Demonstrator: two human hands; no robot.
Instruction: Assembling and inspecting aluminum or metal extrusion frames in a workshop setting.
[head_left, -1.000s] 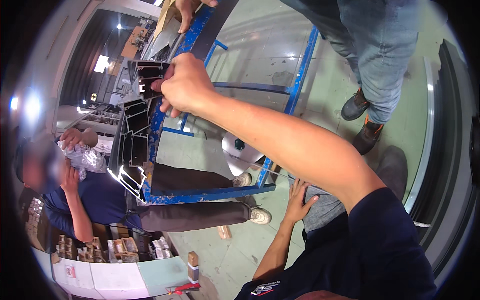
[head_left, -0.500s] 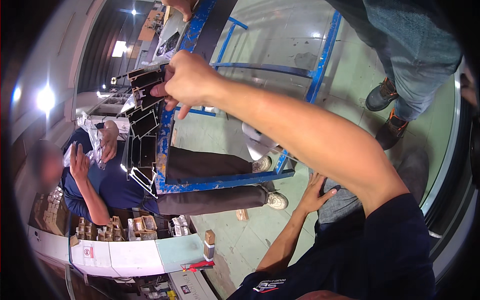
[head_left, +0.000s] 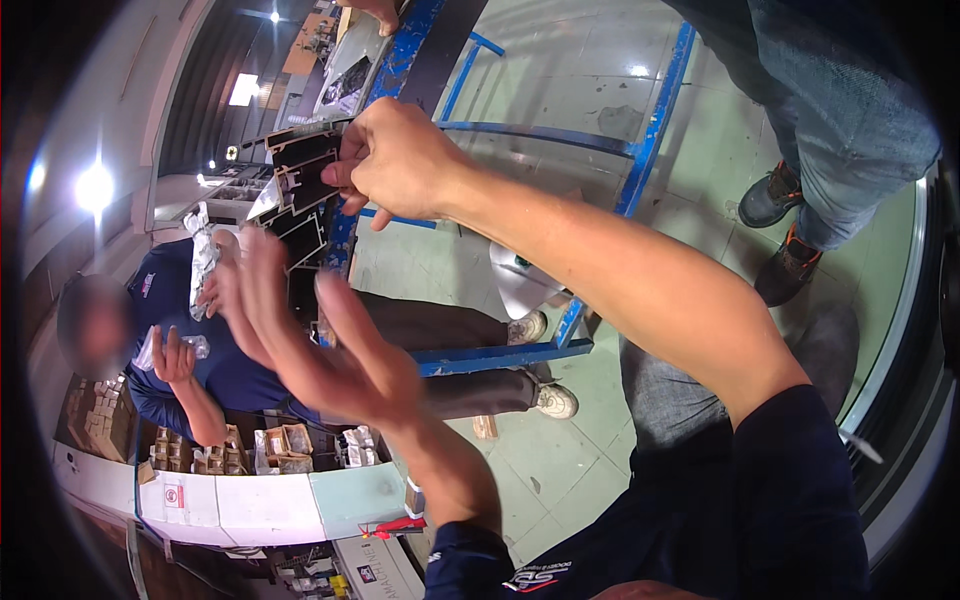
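Note:
A bundle of dark aluminium profiles (head_left: 305, 165) lies across a chipped blue metal frame (head_left: 340, 250), its hollow ends showing. My right hand (head_left: 400, 160) is closed at the end of one of these profiles, its fingers bent around the edge; the exact contact is partly hidden. Lower down, my left hand (head_left: 320, 340) is raised in front of the bundle, blurred by motion, with its fingers spread and nothing seen in them. It covers the lower profiles and part of the frame.
Across the frame a person in a dark blue shirt (head_left: 260, 350) holds crinkled plastic-wrapped pieces (head_left: 203, 260). Another person's hand (head_left: 375, 12) rests at the frame's far end. Someone in jeans (head_left: 850, 150) stands at right. Boxes of small parts (head_left: 285, 450) sit on a white counter (head_left: 270, 510).
My left hand has risen from my thigh to in front of the profiles. My right hand stays at the profile ends. The person opposite has moved the wrapped pieces, one now in each hand.

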